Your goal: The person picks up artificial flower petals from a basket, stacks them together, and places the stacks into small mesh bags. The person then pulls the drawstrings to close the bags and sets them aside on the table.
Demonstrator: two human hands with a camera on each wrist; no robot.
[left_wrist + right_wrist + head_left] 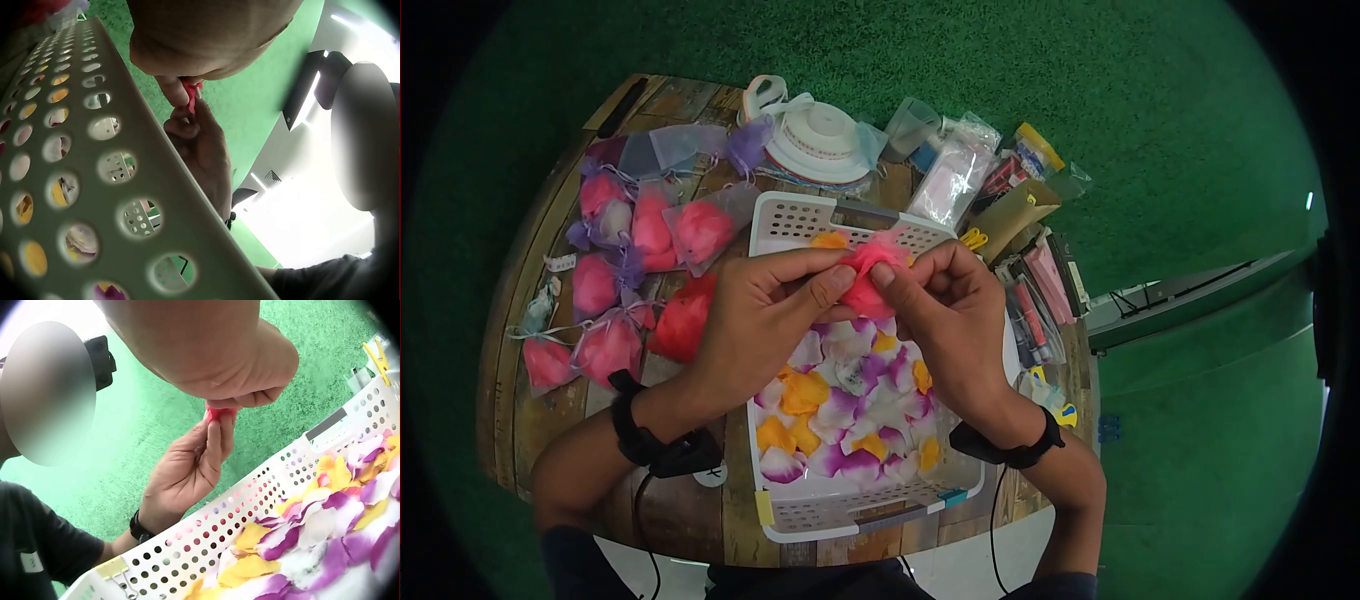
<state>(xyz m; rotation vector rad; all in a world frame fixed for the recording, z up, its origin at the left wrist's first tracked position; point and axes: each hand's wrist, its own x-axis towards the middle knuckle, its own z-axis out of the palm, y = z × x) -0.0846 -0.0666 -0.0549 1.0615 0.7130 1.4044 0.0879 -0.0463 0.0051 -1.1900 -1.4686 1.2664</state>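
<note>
Over the white basket (765, 440), both hands pinch a bright pink gauzy bundle (866, 290) between thumbs and fingers. It looks gathered under the thumbs, with a frilly top spreading above them. My left hand (765, 315) has it from the left, my right hand (950, 330) from the right, thumb tips close together. Only a small red-pink part of the bundle (220, 414) shows between the fingers in the right wrist view. Beneath the hands, the basket holds purple-white petals (835, 410) and yellow-orange petals (805, 393).
Several filled pink and purple mesh pouches (615, 345) lie on the wooden table (740, 525) left of the basket. Behind it stands a white ribbon spool (825, 135). Clear-wrapped packets (953, 178) and a box of stationery (1055, 280) are at the right.
</note>
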